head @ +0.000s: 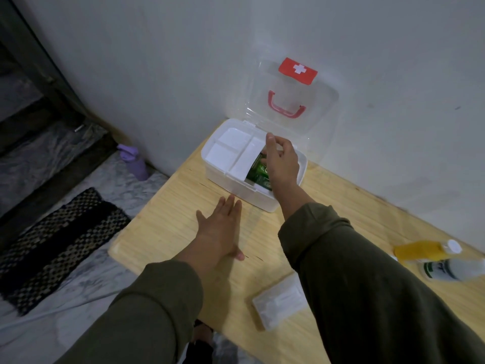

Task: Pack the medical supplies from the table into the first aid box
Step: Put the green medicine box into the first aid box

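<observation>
The white first aid box (223, 185) stands open at the table's far end, its clear lid (288, 101) with a red cross label leaning against the wall. A white divided tray covers the box's left part. My right hand (282, 161) reaches into the right part, fingers on a green packet (258, 172) that sits inside. My left hand (220, 229) lies flat and open on the wooden table (162, 232) in front of the box. Near my right sleeve lies a white gauze packet (279, 302). A yellow bottle (422, 249) and a white bottle (456, 269) lie at the right.
The table's left edge drops to a grey floor with a dark patterned mat (57, 245). A purple water bottle (135, 162) stands on the floor by the wall. The wall runs close behind the box.
</observation>
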### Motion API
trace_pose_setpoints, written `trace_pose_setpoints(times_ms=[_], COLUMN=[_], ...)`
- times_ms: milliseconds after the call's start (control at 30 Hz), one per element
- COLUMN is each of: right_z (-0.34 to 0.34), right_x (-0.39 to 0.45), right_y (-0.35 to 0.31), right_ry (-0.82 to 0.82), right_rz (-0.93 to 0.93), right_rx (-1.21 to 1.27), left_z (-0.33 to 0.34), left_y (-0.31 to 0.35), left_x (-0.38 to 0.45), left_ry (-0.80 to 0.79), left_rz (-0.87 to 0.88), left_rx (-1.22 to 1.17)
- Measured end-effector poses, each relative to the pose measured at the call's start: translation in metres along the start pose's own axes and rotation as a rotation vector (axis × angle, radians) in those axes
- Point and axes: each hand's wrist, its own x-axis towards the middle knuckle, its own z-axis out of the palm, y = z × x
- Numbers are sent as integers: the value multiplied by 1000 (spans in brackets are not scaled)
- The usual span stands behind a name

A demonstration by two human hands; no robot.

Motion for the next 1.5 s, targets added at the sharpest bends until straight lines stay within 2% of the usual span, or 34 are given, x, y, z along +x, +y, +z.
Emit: trace_pose_setpoints(times_ms=[367,600,733,833,1333,1500], right_z=[8,2,5,5,7,-10], right_x=[2,1,0,0,-2,-12], right_y=[-8,-9,-9,-11,-13,-12], right_ry=[10,137,82,49,80,1], right_rz=[42,31,152,170,79,-141], right_rx=[-20,-49,11,-8,69,-50], left_z=[3,3,6,6,6,2], left_y=[-1,-3,-1,-1,-5,-6], left_x=[3,5,6,7,9,6], left_ry=[12,20,18,21,18,7], left_rz=[0,-1,4,2,-2,-21], left_rx=[-2,-12,-4,-12,-13,-22])
